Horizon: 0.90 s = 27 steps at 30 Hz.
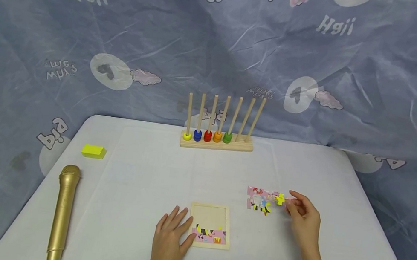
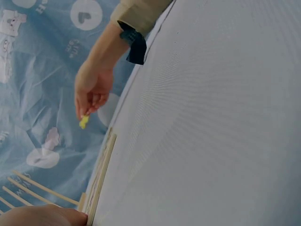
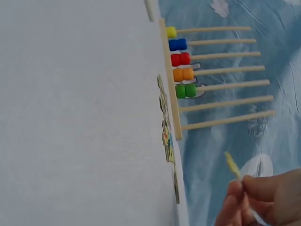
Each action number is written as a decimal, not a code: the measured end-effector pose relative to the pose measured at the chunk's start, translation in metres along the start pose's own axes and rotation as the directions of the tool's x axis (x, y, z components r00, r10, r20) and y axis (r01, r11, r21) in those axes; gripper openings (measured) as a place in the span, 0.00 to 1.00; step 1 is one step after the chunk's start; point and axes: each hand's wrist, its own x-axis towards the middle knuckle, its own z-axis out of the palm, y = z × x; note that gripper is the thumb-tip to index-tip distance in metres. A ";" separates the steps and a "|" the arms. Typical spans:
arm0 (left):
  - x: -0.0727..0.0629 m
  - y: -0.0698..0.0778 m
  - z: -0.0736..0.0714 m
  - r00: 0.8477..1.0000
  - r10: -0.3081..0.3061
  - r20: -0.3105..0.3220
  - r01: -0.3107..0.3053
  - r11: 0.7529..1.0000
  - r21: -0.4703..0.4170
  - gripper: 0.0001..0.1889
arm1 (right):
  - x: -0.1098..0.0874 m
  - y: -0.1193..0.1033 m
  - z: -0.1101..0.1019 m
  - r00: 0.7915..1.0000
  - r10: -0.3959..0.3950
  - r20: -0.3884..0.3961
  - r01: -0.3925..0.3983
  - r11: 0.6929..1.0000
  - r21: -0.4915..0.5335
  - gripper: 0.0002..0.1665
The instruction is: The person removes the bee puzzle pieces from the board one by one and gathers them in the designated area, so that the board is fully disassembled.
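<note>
My right hand [image 1: 304, 220] pinches a small yellow and pink jigsaw piece [image 1: 280, 199] between thumb and fingers, held up off the table in both wrist views. Just left of it lies a loose cluster of jigsaw pieces [image 1: 257, 198] in pink, white, yellow and black. My left hand [image 1: 170, 241] lies with fingers spread, its thumb and fingertips at the left edge of a square wooden puzzle tray [image 1: 210, 212]. Along the tray's bottom sits a row of fitted pieces [image 1: 209, 234] with a bee pattern; bare wood shows above them.
At the back of the white table [image 1: 141, 174] stands a wooden peg rack [image 1: 216, 145] with coloured beads on several upright rods. A gold microphone [image 1: 63, 214] and a yellow block [image 1: 93, 151] lie on the left. A patterned grey-blue cloth [image 1: 186, 50] hangs behind.
</note>
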 end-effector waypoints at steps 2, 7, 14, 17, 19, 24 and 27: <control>0.000 0.000 -0.001 1.000 -0.006 0.007 0.006 1.000 -0.002 0.22 | 0.002 0.009 -0.001 0.999 0.037 0.004 -0.037 0.998 -0.042 0.16; -0.001 0.000 -0.002 0.999 -0.022 0.025 0.022 1.000 -0.013 0.21 | 0.002 0.022 0.002 0.997 0.065 0.038 -0.061 0.992 -0.108 0.13; -0.001 0.001 0.000 1.000 -0.022 0.022 0.023 1.000 -0.021 0.21 | 0.000 0.026 0.001 0.999 0.034 0.034 -0.027 0.982 -0.188 0.11; -0.001 0.001 0.000 0.999 -0.025 0.021 0.026 1.000 -0.018 0.21 | 0.000 0.028 0.002 0.999 0.014 0.042 -0.004 0.977 -0.215 0.11; -0.001 0.001 0.000 0.999 -0.029 0.024 0.029 0.999 -0.014 0.22 | 0.000 0.029 0.003 0.999 -0.008 0.040 0.017 0.973 -0.230 0.10; -0.001 0.001 0.001 0.999 -0.032 0.029 0.032 0.999 -0.006 0.22 | -0.001 0.032 0.006 0.992 -0.126 0.000 0.119 0.942 -0.315 0.09; -0.001 0.001 0.001 0.999 -0.028 0.028 0.028 1.000 -0.007 0.21 | -0.001 0.033 0.008 0.981 -0.193 -0.023 0.171 0.915 -0.364 0.09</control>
